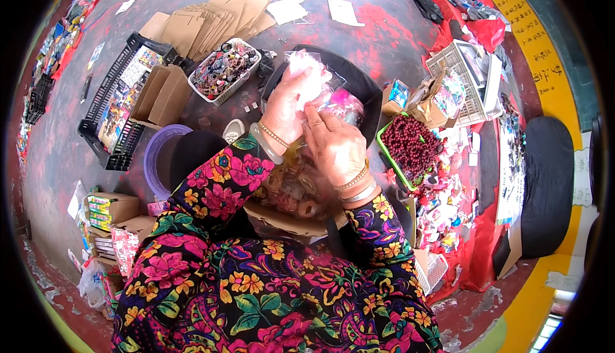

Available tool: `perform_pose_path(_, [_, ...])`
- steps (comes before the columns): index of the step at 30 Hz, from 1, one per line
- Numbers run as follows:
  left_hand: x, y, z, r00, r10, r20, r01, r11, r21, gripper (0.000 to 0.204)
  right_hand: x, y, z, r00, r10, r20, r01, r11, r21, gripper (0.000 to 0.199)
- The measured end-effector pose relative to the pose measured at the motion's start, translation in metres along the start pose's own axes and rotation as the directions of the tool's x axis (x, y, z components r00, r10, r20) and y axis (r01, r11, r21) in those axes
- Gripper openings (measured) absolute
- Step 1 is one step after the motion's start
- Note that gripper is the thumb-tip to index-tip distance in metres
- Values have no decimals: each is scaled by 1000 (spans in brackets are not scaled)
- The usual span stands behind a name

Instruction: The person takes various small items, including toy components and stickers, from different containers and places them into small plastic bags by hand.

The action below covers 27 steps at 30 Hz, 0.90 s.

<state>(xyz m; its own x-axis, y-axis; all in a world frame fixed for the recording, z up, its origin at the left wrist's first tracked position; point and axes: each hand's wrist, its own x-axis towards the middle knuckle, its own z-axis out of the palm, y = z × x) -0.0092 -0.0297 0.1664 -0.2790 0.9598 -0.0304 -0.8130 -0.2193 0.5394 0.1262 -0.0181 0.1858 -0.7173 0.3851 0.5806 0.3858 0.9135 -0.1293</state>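
Head view, looking down at a seated person in a flowered garment on a red-stained floor. Nearest the body, an open carton rests at the lap, filled with small pale rings. Above it both hands meet on a clear plastic bag holding pink and white pieces. The left hand, wearing a beaded bracelet, is curled about the bag's left side, fingers closed on the film. The right hand, with two bangles at the wrist, lies just below and to the right, its fingers bent and pinching the bag's lower part. The bag is held up between the hands, over a black tub behind it.

To the person's right, a green tray of dark red beads sits just beside the tub, with scattered small packets near it on red cloth. Farther right stands a white basket. To the person's left, a purple bowl lies near the elbow, and small printed boxes are stacked by the lower-left edge of the floor. Beyond the bowl are an open brown box and a black crate of printed cards. A white basket of mixed bands sits left of the tub. Farthest off, flattened cardboard and white paper sheets lie toward the floor's far edge.
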Motion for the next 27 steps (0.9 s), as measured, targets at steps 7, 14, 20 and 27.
perform_pose_path(7, [6,9,-12,994,-101,45,101,995,1,24,-4,43,-30,762,624,175,-402,244,882,27])
perform_pose_path(14, [-10,-12,21,971,-212,114,225,967,-119,38,4,25,-5,982,151,-114,-90,903,420,45])
perform_pose_path(20, [-15,-28,2,947,-262,186,293,943,-161,38,5,23,8,965,196,-174,-135,941,311,45])
perform_pose_path(27, [-15,-31,1,930,-216,296,192,975,109,44,3,37,22,836,508,-208,-365,797,480,35])
